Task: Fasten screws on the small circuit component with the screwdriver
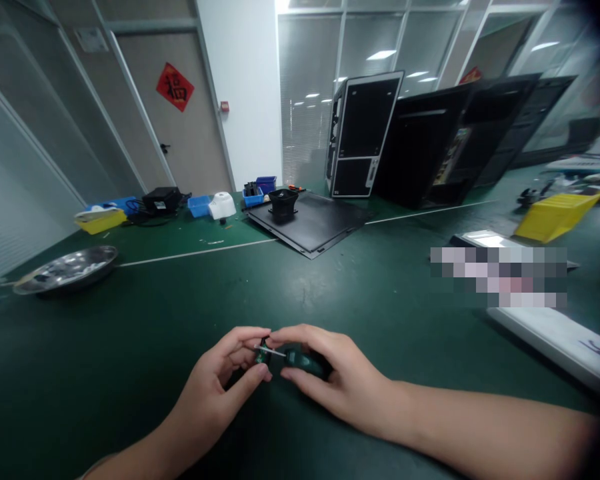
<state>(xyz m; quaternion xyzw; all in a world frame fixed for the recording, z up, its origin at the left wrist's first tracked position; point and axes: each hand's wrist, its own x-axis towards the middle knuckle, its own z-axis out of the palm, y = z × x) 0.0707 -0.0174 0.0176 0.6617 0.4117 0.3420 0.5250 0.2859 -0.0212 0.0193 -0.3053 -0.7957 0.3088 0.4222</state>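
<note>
Green, round-handled screwdriver [304, 361] is gripped by right fingers [303, 383], left fingers [250, 381] pinching a small part [262, 355].

Sm grn/blk part [263, 356], dk grn screwdriver [304, 362] tip at it

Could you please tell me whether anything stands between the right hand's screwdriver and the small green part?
Nothing visible does: the screwdriver in the right hand reaches across to the small green part in the left hand.
</note>
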